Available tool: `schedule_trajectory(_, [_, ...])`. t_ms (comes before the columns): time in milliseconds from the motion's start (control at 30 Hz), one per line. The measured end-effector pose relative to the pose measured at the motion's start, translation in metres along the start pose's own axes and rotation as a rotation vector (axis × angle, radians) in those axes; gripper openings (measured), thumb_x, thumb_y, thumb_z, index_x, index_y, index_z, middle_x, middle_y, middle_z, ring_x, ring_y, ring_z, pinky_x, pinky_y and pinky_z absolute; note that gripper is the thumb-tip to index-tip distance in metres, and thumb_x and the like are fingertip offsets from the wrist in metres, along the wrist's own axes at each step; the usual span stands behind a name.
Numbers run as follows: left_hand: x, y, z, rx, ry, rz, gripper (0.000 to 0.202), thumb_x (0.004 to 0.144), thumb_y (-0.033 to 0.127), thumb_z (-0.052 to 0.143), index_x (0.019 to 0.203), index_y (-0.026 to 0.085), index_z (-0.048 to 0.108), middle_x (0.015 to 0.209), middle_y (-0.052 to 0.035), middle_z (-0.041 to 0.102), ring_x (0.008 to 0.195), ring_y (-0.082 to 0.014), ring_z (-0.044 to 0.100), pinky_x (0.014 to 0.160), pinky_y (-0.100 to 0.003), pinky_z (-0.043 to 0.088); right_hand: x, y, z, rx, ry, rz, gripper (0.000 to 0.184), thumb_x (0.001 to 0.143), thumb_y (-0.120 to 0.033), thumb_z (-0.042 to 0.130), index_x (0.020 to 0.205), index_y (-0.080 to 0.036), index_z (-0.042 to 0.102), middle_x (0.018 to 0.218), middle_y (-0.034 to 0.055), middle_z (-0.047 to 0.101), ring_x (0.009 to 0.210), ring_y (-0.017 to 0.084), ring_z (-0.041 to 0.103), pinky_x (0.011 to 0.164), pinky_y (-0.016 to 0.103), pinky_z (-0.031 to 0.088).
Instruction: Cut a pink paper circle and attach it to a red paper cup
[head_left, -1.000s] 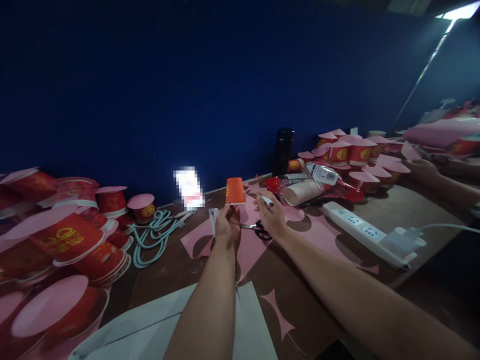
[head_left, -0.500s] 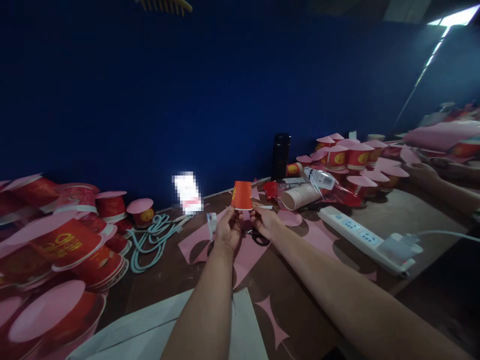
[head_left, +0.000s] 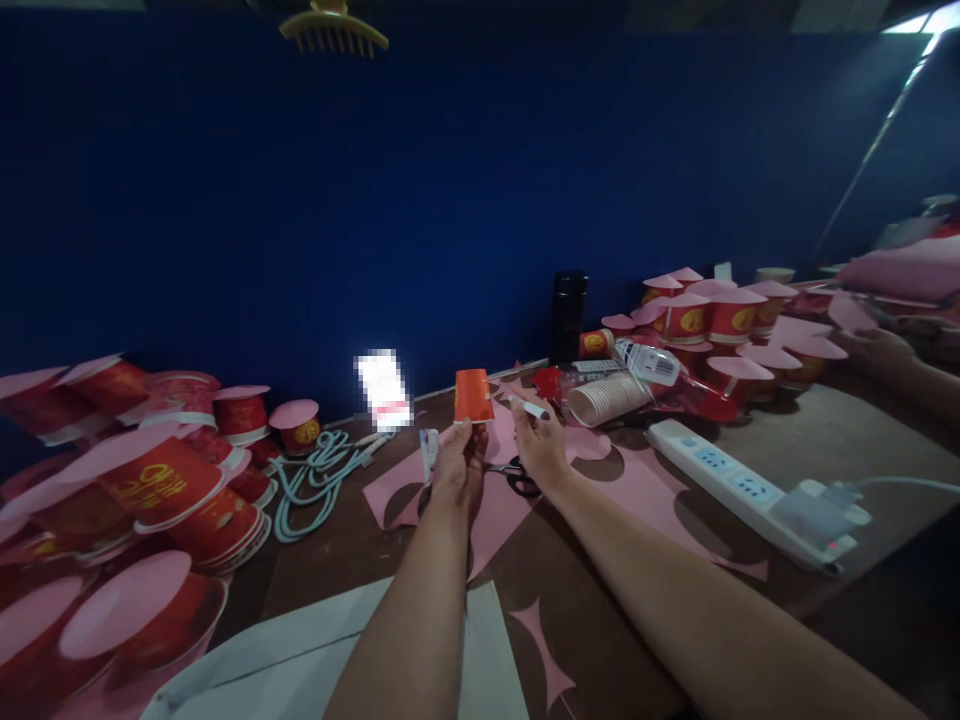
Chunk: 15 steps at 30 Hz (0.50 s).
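A red paper cup (head_left: 474, 396) is held by the left hand (head_left: 456, 462), the thumb and fingers clamped on its wider lower end; the cup is raised to the left of and beyond the scissors (head_left: 523, 479), which are taken here as the landmark. A white pen (head_left: 532, 408) is gripped between the fingers of the right hand (head_left: 541, 446), just beyond the scissors and on their right. The two hands are kept apart, and a gap is seen between pen and cup.

The scissors are laid on a cut-out pink sheet (head_left: 499, 520), with the blades pointed toward the left hand. Nearer the person than the scissors, a pink scrap (head_left: 544, 650) and a white sheet (head_left: 251, 665) are spread on the table (head_left: 622, 660).

To the left of the scissors, a coiled cable (head_left: 304, 500) and a pile of red cups topped with pink discs (head_left: 180, 485) are seen; a bright screen (head_left: 384, 385), blurred out, is propped beyond them on that side. Beyond the scissors to the right, a black flask (head_left: 570, 318) is stood upright near a wrapped stack of cups (head_left: 609, 398). Farther right of the scissors, a power strip (head_left: 720, 470) is set, and a co-worker's hand (head_left: 877, 348) is seen.
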<state>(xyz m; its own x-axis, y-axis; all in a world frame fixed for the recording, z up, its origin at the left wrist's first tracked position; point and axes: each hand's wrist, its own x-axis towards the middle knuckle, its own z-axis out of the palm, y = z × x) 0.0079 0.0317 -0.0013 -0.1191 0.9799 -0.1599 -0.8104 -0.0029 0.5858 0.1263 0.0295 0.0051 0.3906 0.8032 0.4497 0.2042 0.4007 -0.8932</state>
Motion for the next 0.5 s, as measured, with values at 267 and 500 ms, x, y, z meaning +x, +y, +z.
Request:
schedule_trajectory(267, [-0.003, -0.004, -0.002, 0.056, -0.126, 0.084, 0.013, 0.07, 0.018, 0.076, 0.075, 0.013, 0.064, 0.079, -0.0024, 0.067, 0.074, -0.0094, 0.064, 0.075, -0.021, 0.05, -0.019, -0.023, -0.003, -0.15, -0.194, -0.529, 0.028, 0.094, -0.03, 0.047, 0.117, -0.024, 0.061, 0.113, 0.0089, 0.067, 0.108, 0.021, 0.061, 0.098, 0.039, 0.048])
schedule_trajectory(500, [0.002, -0.006, -0.004, 0.053, -0.171, 0.126, 0.018, 0.067, 0.02, 0.078, 0.076, 0.012, 0.065, 0.075, -0.0005, 0.066, 0.07, -0.0085, 0.062, 0.072, -0.021, 0.047, -0.015, -0.016, -0.002, -0.196, -0.226, -0.482, 0.024, 0.094, -0.03, 0.047, 0.106, -0.023, 0.066, 0.103, 0.0085, 0.07, 0.102, 0.021, 0.065, 0.095, 0.036, 0.05])
